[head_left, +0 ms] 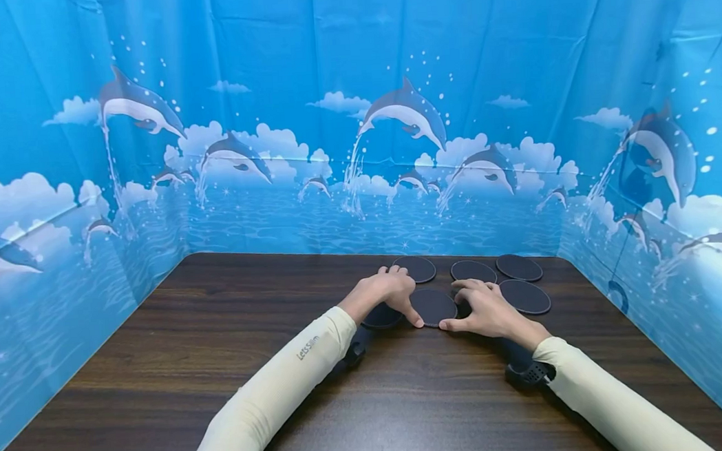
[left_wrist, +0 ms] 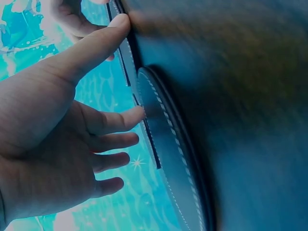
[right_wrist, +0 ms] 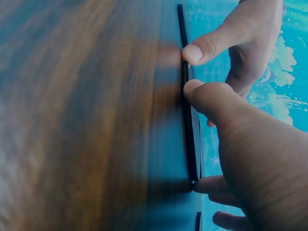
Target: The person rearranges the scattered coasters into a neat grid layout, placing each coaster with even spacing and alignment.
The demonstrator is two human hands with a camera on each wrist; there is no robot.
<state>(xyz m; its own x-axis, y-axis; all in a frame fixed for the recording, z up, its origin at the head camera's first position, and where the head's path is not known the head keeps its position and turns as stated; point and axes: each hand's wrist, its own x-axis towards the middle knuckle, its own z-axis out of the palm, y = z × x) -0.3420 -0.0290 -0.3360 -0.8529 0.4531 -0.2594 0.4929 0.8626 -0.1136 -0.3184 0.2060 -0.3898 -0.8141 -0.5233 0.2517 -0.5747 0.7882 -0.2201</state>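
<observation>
Our left fingers [head_left: 413, 315] and right fingers [head_left: 457, 325], half spread, merely touch the disc [head_left: 435, 306] we seemingly align, gentle nudging needed next.

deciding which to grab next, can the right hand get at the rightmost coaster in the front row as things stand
Probably yes: the rightmost coaster lies just beside the right hand with nothing on top of it, though that hand is busy at the middle coaster and would have to leave it.
</observation>
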